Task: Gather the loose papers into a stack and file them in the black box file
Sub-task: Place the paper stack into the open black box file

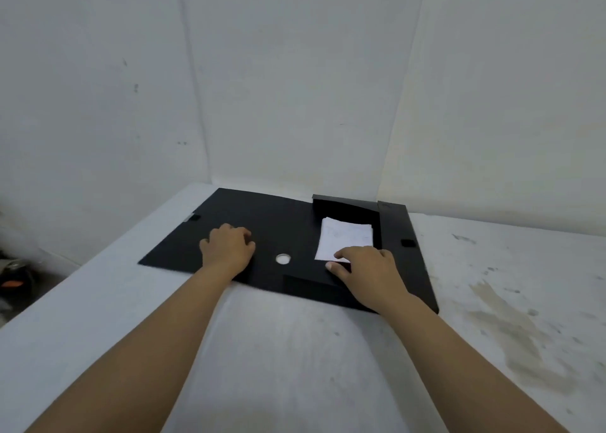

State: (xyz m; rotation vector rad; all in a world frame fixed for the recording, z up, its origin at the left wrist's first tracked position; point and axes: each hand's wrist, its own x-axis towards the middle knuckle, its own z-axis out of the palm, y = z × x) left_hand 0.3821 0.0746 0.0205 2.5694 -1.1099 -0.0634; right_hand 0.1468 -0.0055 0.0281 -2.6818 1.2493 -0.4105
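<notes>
The black box file (278, 222) lies opened flat on the white table, its lid spread to the left and its tray part on the right. A white stack of papers (344, 237) rests inside the tray, between the raised back flap and the right wall. My left hand (228, 247) lies knuckles-up on the open lid with its fingers curled under, holding nothing. My right hand (367, 272) rests at the near edge of the papers, its fingers touching the stack and the low front flap of the file.
The white table (295, 350) runs to a left edge (98, 262) with dark objects (16, 278) below it on the floor. Stains mark the table's right part (511, 327). White walls stand close behind the file. A round finger hole (282, 259) shows in the file's spine.
</notes>
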